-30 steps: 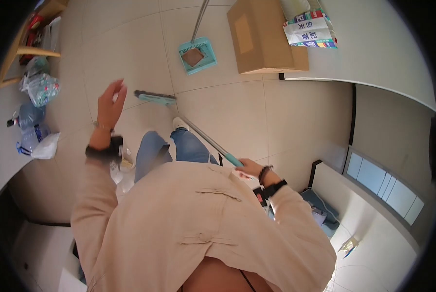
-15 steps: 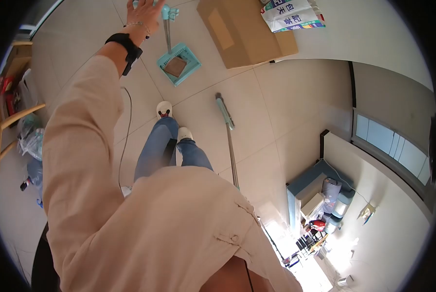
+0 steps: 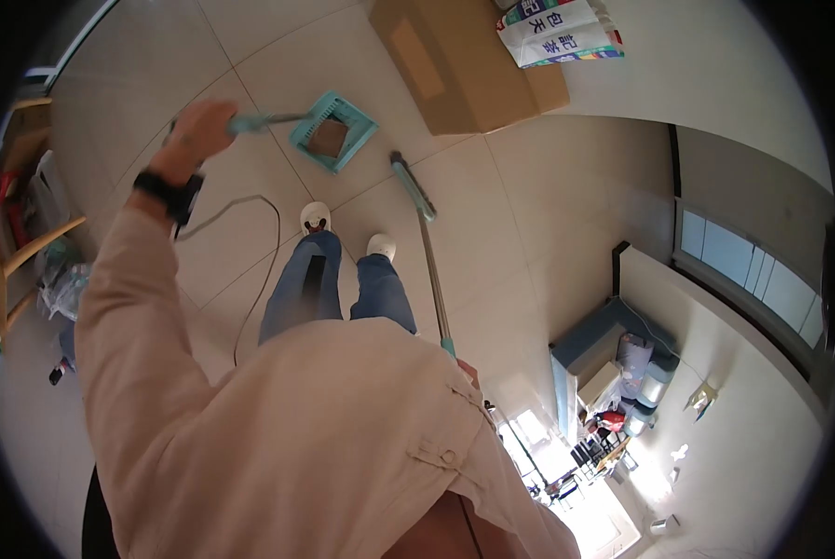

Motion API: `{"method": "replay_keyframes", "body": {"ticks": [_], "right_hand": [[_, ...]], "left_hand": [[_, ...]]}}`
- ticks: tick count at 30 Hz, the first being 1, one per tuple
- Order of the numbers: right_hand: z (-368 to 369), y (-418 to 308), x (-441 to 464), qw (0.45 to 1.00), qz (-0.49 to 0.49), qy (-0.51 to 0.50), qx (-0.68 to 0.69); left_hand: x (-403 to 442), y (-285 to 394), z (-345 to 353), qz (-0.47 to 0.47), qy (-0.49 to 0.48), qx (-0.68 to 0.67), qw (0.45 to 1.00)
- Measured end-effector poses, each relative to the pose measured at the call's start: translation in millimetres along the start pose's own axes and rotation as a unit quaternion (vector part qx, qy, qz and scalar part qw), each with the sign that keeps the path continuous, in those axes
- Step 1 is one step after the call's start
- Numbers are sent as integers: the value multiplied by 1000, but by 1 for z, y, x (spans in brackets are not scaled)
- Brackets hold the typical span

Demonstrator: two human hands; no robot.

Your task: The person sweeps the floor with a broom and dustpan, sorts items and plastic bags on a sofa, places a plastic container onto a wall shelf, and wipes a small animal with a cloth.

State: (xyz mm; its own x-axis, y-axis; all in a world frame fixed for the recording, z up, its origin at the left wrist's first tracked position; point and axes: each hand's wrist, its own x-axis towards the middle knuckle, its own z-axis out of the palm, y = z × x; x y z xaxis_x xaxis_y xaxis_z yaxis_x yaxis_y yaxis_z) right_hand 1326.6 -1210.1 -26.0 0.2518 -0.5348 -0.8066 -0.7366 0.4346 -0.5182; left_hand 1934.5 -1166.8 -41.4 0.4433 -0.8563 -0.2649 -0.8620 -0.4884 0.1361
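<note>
My left hand (image 3: 203, 130) is closed round the turquoise end of the dustpan's handle, at the upper left. The turquoise dustpan (image 3: 359, 127) rests on the floor with a flat brown piece (image 3: 328, 139) in it. A broom (image 3: 412, 185) with a turquoise head and a metal pole lies to the right of the dustpan, its head on the floor. My right hand (image 3: 468, 373) is at the pole's turquoise grip, mostly hidden by the jacket; the part that shows is beside the grip.
A cardboard box (image 3: 464, 74) stands at the top, beside a printed bag (image 3: 562, 33). A grey cable (image 3: 278, 238) curves over the floor left of my feet. A wooden shelf (image 3: 40, 247) with bags is at the left. A blue-grey sofa (image 3: 590, 335) holds several items at the right.
My left hand has come from free in the air to hold the dustpan's handle, now tilted to the left. The broom head has moved right, then slightly left; my view has shifted too.
</note>
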Motion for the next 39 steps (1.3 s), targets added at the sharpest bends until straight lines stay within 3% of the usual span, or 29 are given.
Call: {"method": "replay_keyframes", "body": {"ticks": [3,5,9,12,14,16,17,18,20,21,23,29,31,35,39], "right_hand": [[-11,-17,32,999,-38,-2,13],[-22,-62,54,991,-37,-57,-114],[-41,-95,129,989,-35,-86,-117],[-49,-127,180,953,-79,-140,-256],[-48,-135,205,938,-97,-160,-292],[-41,-139,221,926,-15,-217,-308],[-36,-128,229,920,-30,-232,-315],[-28,-121,223,919,-22,-254,-302],[-10,-111,200,927,39,-238,-288],[-3,-109,185,923,57,-244,-293],[4,-92,158,911,90,-262,-305],[22,-33,111,852,95,-346,-380],[33,-7,91,810,86,-411,-409],[72,48,43,782,64,-421,-456],[101,80,-21,770,156,-432,-443]], "left_hand": [[-89,-15,20,-62,34,-28,997],[-151,-3,33,-150,44,-48,987],[-268,60,58,-347,74,-77,932],[-349,133,75,-475,142,-167,852],[-396,184,92,-539,159,-139,816],[-436,234,111,-596,237,-177,747],[-453,261,114,-621,264,-197,711],[-472,284,120,-637,274,-193,694],[-507,327,137,-700,327,-208,600],[-522,347,143,-709,337,-203,585],[-553,388,155,-784,309,-205,497],[-623,482,191,-854,303,-169,389],[-653,516,205,-869,281,-171,371],[-709,582,238,-899,242,-184,315],[-740,657,243,-914,241,-186,268]]}}
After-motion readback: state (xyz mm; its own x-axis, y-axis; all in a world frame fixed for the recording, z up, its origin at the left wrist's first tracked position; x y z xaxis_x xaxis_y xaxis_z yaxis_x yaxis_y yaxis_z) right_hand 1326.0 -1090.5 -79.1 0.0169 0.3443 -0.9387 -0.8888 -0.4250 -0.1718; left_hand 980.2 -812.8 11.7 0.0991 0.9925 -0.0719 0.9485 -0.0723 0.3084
